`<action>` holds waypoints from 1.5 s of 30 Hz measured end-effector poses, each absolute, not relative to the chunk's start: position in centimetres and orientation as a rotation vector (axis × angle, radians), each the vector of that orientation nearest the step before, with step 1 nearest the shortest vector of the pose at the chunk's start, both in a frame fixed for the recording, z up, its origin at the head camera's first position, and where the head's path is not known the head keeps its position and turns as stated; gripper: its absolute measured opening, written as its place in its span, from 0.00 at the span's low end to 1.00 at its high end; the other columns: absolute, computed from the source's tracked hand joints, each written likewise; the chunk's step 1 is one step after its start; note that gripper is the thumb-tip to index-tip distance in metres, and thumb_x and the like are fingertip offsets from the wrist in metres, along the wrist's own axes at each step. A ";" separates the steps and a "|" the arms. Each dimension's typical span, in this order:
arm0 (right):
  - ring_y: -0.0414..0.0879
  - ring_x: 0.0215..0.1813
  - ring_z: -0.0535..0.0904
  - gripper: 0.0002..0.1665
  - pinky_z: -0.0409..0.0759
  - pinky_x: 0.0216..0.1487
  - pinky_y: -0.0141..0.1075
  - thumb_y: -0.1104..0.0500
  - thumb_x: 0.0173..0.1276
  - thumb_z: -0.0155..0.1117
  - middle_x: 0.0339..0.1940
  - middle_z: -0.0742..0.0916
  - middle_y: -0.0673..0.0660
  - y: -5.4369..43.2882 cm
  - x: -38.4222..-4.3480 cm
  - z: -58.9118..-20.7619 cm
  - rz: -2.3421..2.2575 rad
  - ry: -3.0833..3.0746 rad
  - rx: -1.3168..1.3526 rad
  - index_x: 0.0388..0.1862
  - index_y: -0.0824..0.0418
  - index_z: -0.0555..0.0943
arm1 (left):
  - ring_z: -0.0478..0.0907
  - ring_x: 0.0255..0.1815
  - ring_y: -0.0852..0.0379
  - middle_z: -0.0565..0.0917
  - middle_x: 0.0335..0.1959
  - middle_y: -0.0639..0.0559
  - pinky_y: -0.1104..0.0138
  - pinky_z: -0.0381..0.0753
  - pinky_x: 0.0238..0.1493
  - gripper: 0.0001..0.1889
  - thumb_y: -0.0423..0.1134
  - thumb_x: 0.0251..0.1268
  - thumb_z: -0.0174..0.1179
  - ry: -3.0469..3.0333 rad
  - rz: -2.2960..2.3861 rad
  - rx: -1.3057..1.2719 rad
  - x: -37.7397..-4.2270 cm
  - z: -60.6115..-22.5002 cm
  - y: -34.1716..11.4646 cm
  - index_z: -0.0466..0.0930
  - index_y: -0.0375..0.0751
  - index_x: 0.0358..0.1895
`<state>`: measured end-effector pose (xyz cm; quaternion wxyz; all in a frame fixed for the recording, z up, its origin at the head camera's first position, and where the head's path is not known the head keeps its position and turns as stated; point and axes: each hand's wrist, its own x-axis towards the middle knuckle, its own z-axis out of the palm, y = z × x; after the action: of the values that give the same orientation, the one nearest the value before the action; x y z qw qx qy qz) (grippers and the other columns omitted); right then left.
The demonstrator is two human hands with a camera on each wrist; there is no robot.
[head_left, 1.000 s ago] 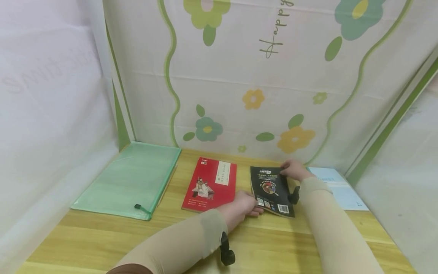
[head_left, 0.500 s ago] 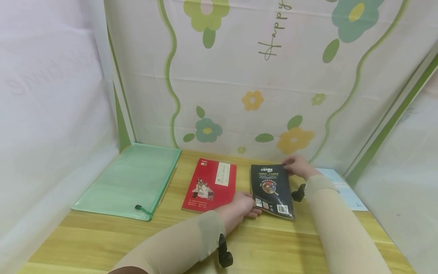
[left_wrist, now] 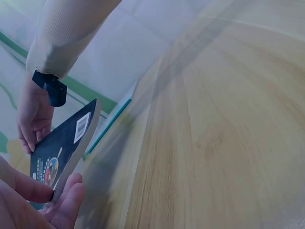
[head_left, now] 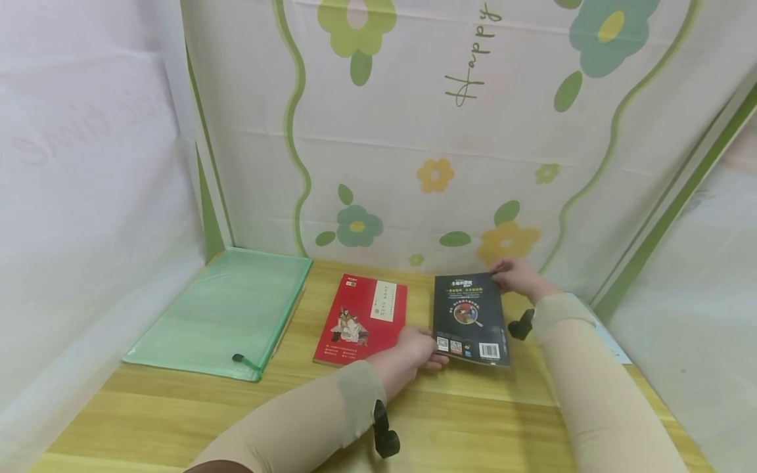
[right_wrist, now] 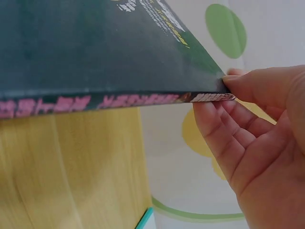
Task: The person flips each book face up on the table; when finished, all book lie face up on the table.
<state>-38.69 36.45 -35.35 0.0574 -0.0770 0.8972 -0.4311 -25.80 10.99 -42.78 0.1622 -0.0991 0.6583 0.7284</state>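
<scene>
A black book (head_left: 469,318) with a barcode is held above the table by both hands. My left hand (head_left: 416,351) pinches its near left corner, thumb on top and fingers beneath, as the left wrist view shows. At the far right corner, my right hand (head_left: 520,277) pinches the book between thumb and fingers. In the right wrist view the book's spine (right_wrist: 138,101) with pink lettering faces the camera, and the wooden surface appears below it. A red book (head_left: 362,320) lies just left of the black one, its near right corner partly behind my left hand.
A green mesh zip pouch (head_left: 221,312) lies at the left of the wooden table (head_left: 177,414), with a thin edge of something under its right side. A light blue book (head_left: 609,335) lies at the right, mostly hidden by my right arm. Patterned cloth (head_left: 390,118) hangs behind.
The black book has risen off the table, its far edge moving up and back. My right hand has moved slightly right and away with it; the left keeps its corner.
</scene>
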 end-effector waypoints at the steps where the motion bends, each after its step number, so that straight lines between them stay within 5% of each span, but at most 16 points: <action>1: 0.46 0.33 0.83 0.11 0.86 0.40 0.41 0.73 0.69 0.55 0.40 0.83 0.66 36.4 -38.7 -35.2 -1.308 2.721 -0.225 0.48 0.77 0.73 | 0.87 0.29 0.46 0.84 0.29 0.43 0.62 0.87 0.27 0.16 0.21 0.65 0.53 1.876 2.082 -0.288 -25.8 -42.7 10.9 0.72 0.26 0.56; 8: 0.48 0.35 0.84 0.14 0.85 0.42 0.42 0.71 0.71 0.55 0.44 0.83 0.70 36.2 -38.5 -34.1 -1.297 2.741 -0.265 0.52 0.80 0.74 | 0.86 0.25 0.49 0.85 0.28 0.44 0.62 0.86 0.27 0.15 0.21 0.66 0.53 1.869 2.092 -0.291 -25.9 -42.6 10.6 0.74 0.26 0.54; 17: 0.47 0.36 0.84 0.11 0.86 0.39 0.39 0.69 0.71 0.55 0.41 0.84 0.61 36.0 -38.8 -32.8 -1.380 2.732 -0.373 0.48 0.75 0.77 | 0.85 0.25 0.53 0.84 0.31 0.44 0.63 0.87 0.31 0.20 0.21 0.65 0.50 1.871 2.102 -0.268 -26.0 -42.4 10.2 0.70 0.22 0.61; 23: 0.46 0.39 0.82 0.15 0.84 0.45 0.40 0.67 0.73 0.55 0.47 0.81 0.64 35.9 -38.5 -32.1 -1.403 2.712 -0.339 0.53 0.77 0.74 | 0.84 0.22 0.54 0.84 0.30 0.43 0.63 0.87 0.28 0.16 0.21 0.66 0.51 1.834 2.129 -0.252 -25.9 -42.5 10.4 0.72 0.23 0.57; 32: 0.44 0.34 0.82 0.12 0.83 0.44 0.37 0.67 0.76 0.49 0.36 0.84 0.53 36.2 -38.1 -31.8 -1.592 2.598 -0.331 0.49 0.77 0.73 | 0.82 0.21 0.55 0.84 0.30 0.41 0.64 0.86 0.27 0.14 0.21 0.67 0.52 1.781 2.129 -0.261 -25.5 -42.3 10.4 0.73 0.25 0.55; 45: 0.43 0.38 0.81 0.14 0.82 0.44 0.36 0.70 0.74 0.48 0.44 0.81 0.55 35.9 -37.5 -31.8 -1.640 2.601 -0.359 0.53 0.80 0.71 | 0.78 0.17 0.59 0.83 0.27 0.40 0.67 0.86 0.26 0.09 0.21 0.66 0.53 1.697 2.151 -0.232 -25.2 -42.3 10.5 0.77 0.25 0.48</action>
<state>-37.53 35.88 -31.78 0.0230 -0.1159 0.8400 -0.5295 -25.17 10.49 -42.35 0.1946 -0.0826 0.6054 0.7674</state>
